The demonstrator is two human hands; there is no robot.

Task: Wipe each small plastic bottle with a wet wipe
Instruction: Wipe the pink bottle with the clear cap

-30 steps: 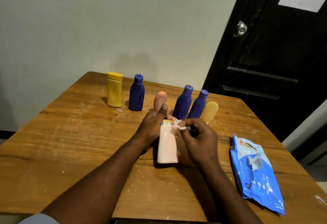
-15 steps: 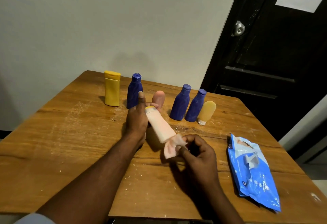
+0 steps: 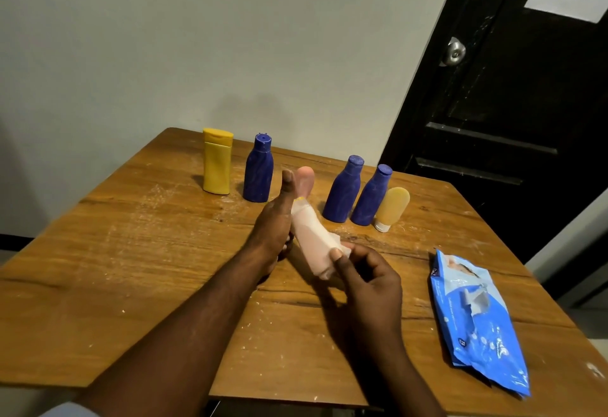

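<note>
Right hand point(image 3: 365, 280): thumb and fingers pinch wet wipe point(image 3: 334, 240) around lower end of pale pink bottle point(image 3: 304, 222)
Left hand point(image 3: 273, 229): grips bottle's upper part, tilted above table point(image 3: 131, 268)
Progress, judged: 1 bottle mid-wipe; row of 6 bottles point(image 3: 343, 189) stands behind, wiped or not cannot be told

Bare left hand point(image 3: 273, 229) and bare right hand point(image 3: 368, 281), forearms uncovered; a pale bluish-white fabric sleeve edge point(image 3: 67, 411) on the left arm
</note>
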